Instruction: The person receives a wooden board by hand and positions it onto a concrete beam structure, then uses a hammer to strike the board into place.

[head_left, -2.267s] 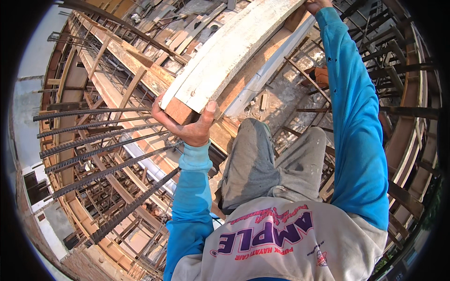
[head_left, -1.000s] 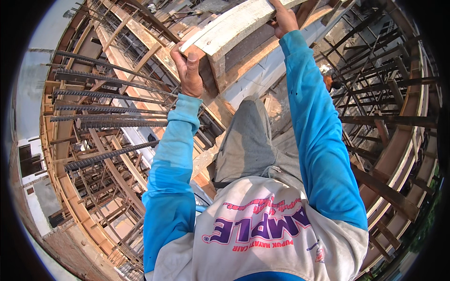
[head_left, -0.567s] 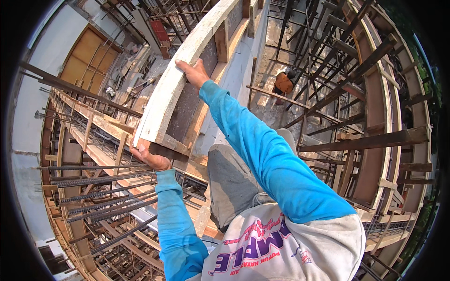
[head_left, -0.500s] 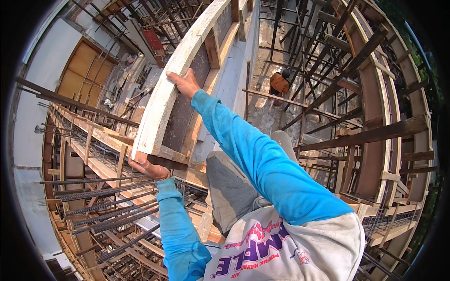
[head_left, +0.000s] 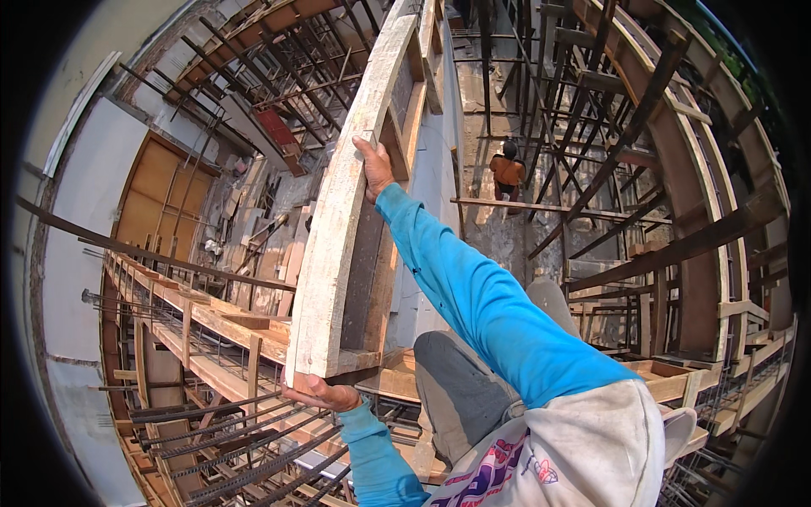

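A long formwork panel (head_left: 334,270), framed in whitish timber with a brown board inside, slopes away from me toward the top. My left hand (head_left: 321,394) cups its near end from below, thumb against the end piece and some fingers hidden. Farther up, my right hand (head_left: 378,171) is clamped over the panel's frame, thumb on the pale outer face and fingers on the inner side. Several ribbed steel bars (head_left: 245,435) stick out just below my left hand.
Timber beam forms with rebar (head_left: 194,317) run along the left. A dark slanting timber (head_left: 676,245) and curved formwork (head_left: 688,194) stand at right. Far below, a person in orange (head_left: 508,171) is among props. A wooden door (head_left: 165,198) is at far left.
The panel and both hands have shifted right in the view, and the panel's near end sits lower. Both hands keep their hold. The person below has changed posture.
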Demonstrator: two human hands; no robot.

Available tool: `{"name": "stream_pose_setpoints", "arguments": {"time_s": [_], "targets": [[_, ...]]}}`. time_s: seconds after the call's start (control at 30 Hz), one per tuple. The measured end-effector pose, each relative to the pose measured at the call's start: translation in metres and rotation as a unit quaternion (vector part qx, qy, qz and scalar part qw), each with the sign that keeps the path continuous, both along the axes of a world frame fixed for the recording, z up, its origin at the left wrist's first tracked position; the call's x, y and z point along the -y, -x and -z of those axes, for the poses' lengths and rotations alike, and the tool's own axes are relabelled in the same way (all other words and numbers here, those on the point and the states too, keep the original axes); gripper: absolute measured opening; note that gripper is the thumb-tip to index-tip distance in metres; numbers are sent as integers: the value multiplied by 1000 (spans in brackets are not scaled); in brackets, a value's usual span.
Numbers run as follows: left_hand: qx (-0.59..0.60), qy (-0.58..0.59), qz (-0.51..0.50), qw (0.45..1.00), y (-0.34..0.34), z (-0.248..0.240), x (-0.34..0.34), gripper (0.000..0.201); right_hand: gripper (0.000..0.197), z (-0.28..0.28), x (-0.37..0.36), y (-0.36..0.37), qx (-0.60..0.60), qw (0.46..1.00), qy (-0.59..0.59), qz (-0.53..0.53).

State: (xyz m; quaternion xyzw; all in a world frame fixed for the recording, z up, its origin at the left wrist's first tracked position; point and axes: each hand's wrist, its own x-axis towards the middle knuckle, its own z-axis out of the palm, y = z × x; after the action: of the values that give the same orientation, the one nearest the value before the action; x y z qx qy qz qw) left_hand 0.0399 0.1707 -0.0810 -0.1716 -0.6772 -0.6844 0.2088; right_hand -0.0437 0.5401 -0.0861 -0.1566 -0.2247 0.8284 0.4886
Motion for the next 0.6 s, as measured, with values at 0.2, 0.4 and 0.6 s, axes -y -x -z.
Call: {"name": "stream_pose_setpoints", "arguments": {"time_s": [0.2, 0.4, 0.6], "targets": [[1, 35, -19, 999, -13, -20, -16, 67, 53, 0, -6, 0, 1, 1000, 15, -16], [5, -4, 8, 1000, -19, -19, -11, 67, 50, -12, 0, -10, 16, 1000, 5, -23], [9, -13, -13, 1000, -15, -28, -3, 68, 51, -31, 17, -2, 29, 999, -9, -20]]}}
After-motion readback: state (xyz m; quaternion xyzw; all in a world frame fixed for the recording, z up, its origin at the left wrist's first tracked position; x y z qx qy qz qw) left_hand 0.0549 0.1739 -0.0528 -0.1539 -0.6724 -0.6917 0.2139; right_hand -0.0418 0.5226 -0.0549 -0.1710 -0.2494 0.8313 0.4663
